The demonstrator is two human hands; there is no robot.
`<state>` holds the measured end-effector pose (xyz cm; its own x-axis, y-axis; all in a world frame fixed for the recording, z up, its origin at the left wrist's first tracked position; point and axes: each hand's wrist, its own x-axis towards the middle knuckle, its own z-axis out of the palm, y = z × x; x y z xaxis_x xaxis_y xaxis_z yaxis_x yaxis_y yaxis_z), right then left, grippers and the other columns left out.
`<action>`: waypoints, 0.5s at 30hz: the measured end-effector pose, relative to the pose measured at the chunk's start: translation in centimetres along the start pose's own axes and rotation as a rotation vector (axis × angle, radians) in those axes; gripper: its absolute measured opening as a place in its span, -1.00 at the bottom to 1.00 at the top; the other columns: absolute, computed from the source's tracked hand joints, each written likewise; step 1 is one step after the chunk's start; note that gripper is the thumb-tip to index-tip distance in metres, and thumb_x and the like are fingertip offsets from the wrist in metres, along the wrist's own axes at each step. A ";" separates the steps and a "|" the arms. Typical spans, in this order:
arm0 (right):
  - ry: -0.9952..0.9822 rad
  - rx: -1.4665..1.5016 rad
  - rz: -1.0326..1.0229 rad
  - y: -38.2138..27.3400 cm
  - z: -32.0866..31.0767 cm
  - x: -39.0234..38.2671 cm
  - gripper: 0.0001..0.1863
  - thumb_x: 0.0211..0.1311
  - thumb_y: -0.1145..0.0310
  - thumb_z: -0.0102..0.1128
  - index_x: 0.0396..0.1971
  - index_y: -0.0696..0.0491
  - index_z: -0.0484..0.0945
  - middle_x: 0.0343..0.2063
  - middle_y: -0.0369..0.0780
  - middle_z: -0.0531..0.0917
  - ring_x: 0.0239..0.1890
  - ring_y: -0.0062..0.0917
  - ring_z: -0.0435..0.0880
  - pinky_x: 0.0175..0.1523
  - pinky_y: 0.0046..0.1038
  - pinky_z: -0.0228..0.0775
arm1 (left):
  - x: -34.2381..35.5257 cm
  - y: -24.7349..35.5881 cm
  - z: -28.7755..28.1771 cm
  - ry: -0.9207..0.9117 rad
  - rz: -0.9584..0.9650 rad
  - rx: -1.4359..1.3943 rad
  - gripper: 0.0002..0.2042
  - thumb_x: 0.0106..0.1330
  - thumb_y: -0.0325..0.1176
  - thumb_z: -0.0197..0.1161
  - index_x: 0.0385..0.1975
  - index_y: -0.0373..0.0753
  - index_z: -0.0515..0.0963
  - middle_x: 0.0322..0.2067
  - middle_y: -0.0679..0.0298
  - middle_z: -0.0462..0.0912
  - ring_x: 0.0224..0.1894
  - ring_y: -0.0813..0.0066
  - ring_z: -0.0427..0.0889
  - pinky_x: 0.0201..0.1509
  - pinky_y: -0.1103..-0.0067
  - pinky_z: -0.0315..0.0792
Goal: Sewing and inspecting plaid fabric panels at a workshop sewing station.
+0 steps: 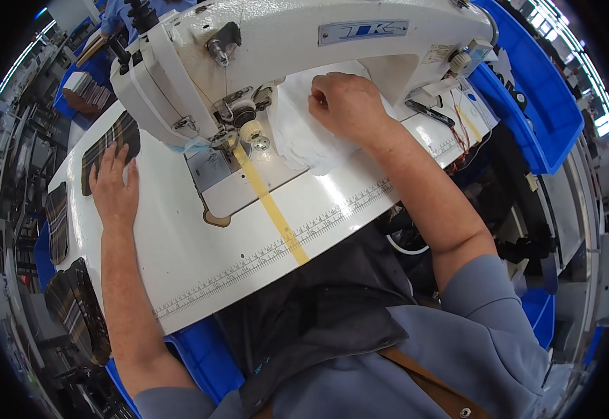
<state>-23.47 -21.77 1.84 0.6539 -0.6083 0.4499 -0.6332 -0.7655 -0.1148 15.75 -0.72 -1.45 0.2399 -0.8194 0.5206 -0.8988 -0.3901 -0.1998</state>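
Observation:
My left hand (114,188) lies flat with its fingers spread on a dark plaid fabric piece (129,129) at the left side of the white sewing table (171,244). Under the arm of a white sewing machine (276,42), my right hand (350,105) is curled over a pile of thin white pieces (297,133). Whatever its fingertips pinch, if anything, is hidden. Between my hands is the machine's needle area, over a metal plate (220,171). A strip of yellow tape (269,199) runs from there to the table's front edge.
More plaid pieces (58,223) hang at the table's left edge, with a plaid bundle (81,307) below. Black thread snips (430,112) lie near loose wires at the right. A blue bin (556,98) stands beyond. Another person in blue (126,15) is behind the machine.

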 end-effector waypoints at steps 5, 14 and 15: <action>0.188 0.394 -0.014 0.1 -3.3 -2.7 -0.92 0.11 0.38 0.27 -0.51 0.02 0.58 -0.56 -0.23 0.63 -0.49 -0.31 0.66 -0.34 -0.26 0.47 | -4.3 11.6 -7.1 0.019 0.140 -0.710 -0.80 0.27 -0.43 0.37 -0.13 -0.27 0.68 -0.26 0.16 0.71 -0.21 0.36 0.67 -0.01 0.47 0.48; -0.115 0.637 -0.610 -9.4 -7.0 -9.9 -0.80 0.02 0.30 0.43 -0.45 -0.01 0.55 -0.50 -0.28 0.52 -0.40 -0.35 0.55 -0.26 -0.32 0.33 | -6.2 22.6 -12.7 -0.458 -0.587 -2.275 -0.52 0.43 -0.40 0.23 0.30 -0.35 0.32 0.12 0.16 0.55 0.10 0.45 0.56 0.23 0.48 0.43; -0.113 0.648 -0.618 -9.4 -7.1 -9.8 -0.80 0.02 0.30 0.43 -0.45 -0.01 0.55 -0.50 -0.28 0.52 -0.40 -0.35 0.55 -0.26 -0.32 0.33 | -6.5 22.0 -12.6 -0.410 -0.597 -2.179 -0.58 0.42 -0.50 0.21 0.26 -0.35 0.37 0.07 0.19 0.59 0.06 0.47 0.59 0.19 0.50 0.46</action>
<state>-26.91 -7.13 4.79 0.8586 -0.0401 0.5111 0.1800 -0.9099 -0.3739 -10.24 1.29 1.22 0.3210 -0.9465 -0.0346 0.4308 0.1134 0.8953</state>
